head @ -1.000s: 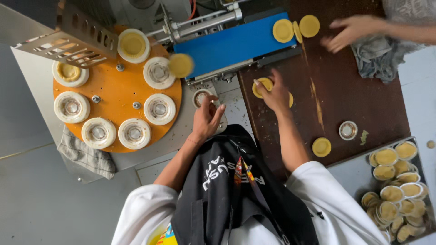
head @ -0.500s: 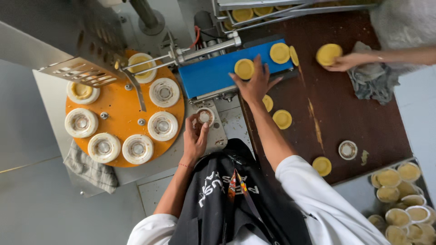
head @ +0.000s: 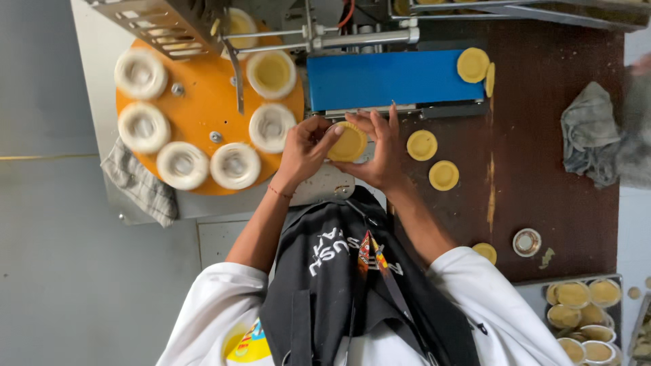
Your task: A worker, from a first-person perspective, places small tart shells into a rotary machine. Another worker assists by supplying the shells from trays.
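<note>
Dark brown desk (head: 542,176) beside an orange turntable (head: 203,95): both hands, left (head: 305,149) and right (head: 380,152), pinch a yellow dough disc (head: 348,142) at the desk's left edge; even fingertip pressure should keep it round.

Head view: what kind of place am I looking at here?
Probably a small bakery or pastry production line. Both hands, left hand and right hand, hold a yellow dough disc beside an orange rotary mould table, a blue conveyor belt, and a tray of filled tart cups.
</note>
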